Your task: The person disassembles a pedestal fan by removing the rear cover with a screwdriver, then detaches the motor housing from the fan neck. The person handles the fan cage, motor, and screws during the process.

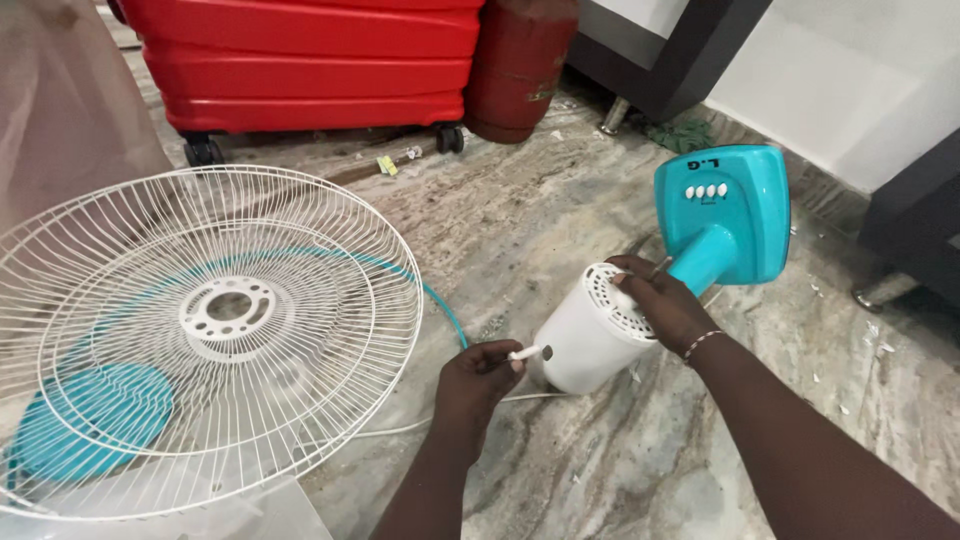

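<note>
Head view, left hand (478, 378) pinching small white plastic knob (524, 353) beside white cylindrical fan motor housing (585, 335) on marble floor (560, 460), right hand (660, 305) fingers closed gripping housing's vented rear, white wire fan grille (200, 330) left

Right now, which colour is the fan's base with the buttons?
Turquoise base, best seen in the head view.

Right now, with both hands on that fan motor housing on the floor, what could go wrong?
1. The left hand pinches only the thin shaft; it may slip.
2. The white motor housing lies tilted on the marble floor, steadied just by the right hand; it could roll.
3. The white wire grille and cord lie close by, a possible snag.
</note>
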